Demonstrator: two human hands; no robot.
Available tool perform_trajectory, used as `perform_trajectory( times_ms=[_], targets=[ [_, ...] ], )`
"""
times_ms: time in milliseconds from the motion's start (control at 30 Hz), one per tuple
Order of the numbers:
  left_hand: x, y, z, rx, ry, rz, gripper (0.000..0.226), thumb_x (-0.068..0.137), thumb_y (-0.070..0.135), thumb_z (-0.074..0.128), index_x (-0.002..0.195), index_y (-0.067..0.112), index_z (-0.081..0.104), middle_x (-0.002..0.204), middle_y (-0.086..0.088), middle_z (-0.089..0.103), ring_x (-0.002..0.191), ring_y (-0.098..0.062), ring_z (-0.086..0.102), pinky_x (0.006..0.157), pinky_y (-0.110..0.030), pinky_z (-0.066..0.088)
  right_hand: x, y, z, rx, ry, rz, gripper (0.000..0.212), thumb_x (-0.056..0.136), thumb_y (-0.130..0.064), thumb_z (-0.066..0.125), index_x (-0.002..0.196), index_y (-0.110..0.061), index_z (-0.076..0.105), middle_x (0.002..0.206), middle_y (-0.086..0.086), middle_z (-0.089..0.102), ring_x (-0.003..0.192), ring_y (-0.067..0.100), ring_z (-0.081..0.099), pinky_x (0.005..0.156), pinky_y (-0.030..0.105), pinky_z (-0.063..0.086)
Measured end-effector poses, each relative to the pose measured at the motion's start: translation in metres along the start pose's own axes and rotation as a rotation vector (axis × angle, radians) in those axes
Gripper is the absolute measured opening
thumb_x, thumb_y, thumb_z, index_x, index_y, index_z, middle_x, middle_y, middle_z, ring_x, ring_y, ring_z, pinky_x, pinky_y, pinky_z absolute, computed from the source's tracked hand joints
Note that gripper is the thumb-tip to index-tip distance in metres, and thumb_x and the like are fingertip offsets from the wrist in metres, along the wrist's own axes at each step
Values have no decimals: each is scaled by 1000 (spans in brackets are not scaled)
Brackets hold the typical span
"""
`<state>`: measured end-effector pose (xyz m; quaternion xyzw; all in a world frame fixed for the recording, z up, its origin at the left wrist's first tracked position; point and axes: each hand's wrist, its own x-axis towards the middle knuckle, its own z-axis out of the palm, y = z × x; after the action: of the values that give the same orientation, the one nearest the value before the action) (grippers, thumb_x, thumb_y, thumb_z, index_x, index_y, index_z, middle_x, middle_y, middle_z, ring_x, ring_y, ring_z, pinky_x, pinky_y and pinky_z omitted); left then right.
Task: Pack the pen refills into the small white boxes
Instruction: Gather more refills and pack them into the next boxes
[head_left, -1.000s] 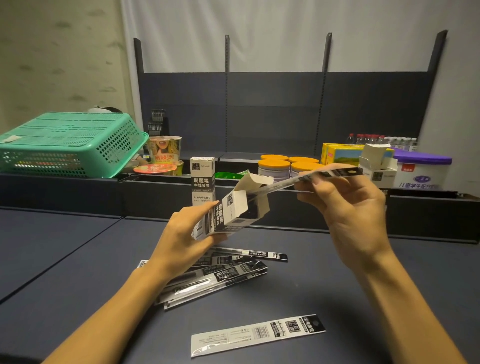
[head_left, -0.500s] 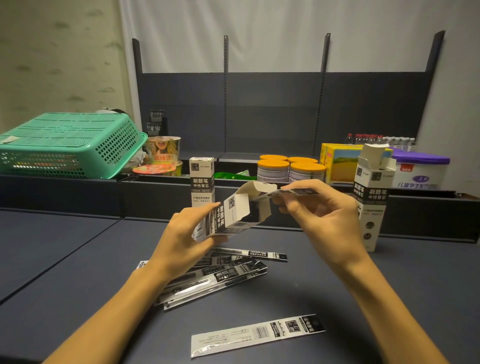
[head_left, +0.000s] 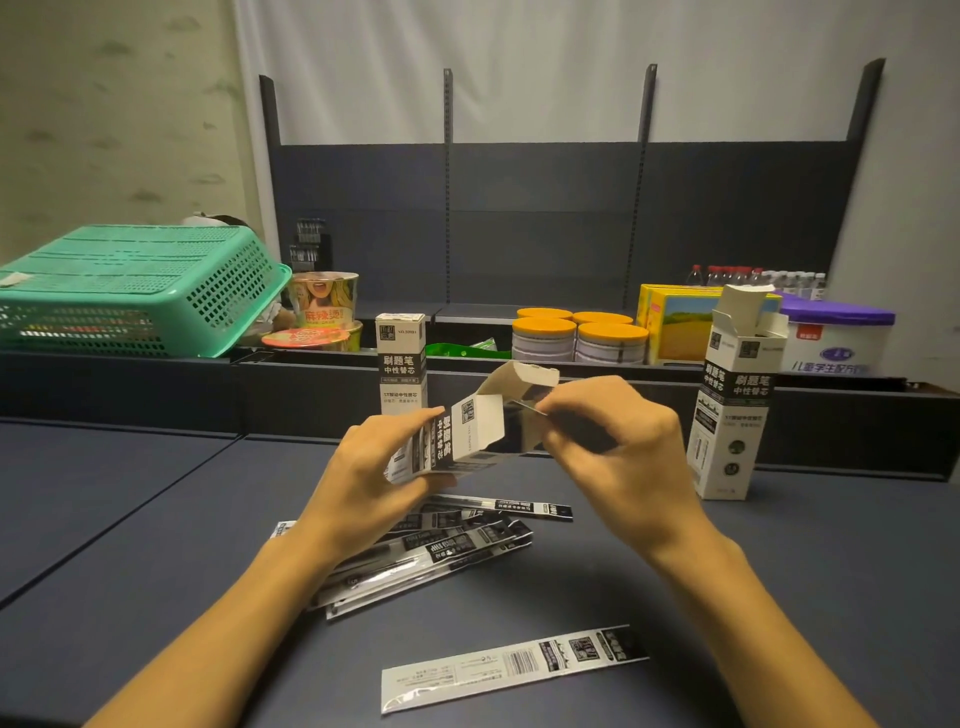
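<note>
Left hand (head_left: 371, 475) grip wrapped round tilted open refill box (head_left: 457, 436), held above the worktop (head_left: 156, 545). Loose refill packets (head_left: 431, 545) piled under that box. Single refill packet (head_left: 514, 667) flat nearer the camera. Right hand (head_left: 610, 452) grip pinching a refill end at the box mouth. Second open box (head_left: 735, 410) upright, right of the held box.

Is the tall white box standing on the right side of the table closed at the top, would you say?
No, the standing box on the right has its top flaps raised and open.
</note>
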<state>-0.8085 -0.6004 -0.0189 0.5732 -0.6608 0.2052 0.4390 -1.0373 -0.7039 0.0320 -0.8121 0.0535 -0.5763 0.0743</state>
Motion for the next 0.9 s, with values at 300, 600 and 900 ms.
perform_trajectory(
  times_ms=[300,600,900],
  targets=[
    [0,0,0,7,-19,2,66,78,53,61,137,34,40,128,14,53,114,-8,50,88,-44,49,1,-5,2,51,48,-8,22,87,-23,61,100,-9,71,99,3,71,93,16,65,80,25,53],
    [0,1,1,37,-40,31,68,76,34,70,137,30,41,127,2,59,114,-9,49,87,-42,50,-4,3,11,-141,-64,-25,18,84,-18,65,97,-9,74,97,2,72,89,22,61,69,46,52],
    [1,0,1,40,-40,49,69,74,28,72,136,29,42,127,4,60,113,-9,51,87,-35,47,-4,-2,9,-122,33,-77,13,85,-14,64,92,-6,71,92,4,69,88,18,57,68,41,53]
  ],
)
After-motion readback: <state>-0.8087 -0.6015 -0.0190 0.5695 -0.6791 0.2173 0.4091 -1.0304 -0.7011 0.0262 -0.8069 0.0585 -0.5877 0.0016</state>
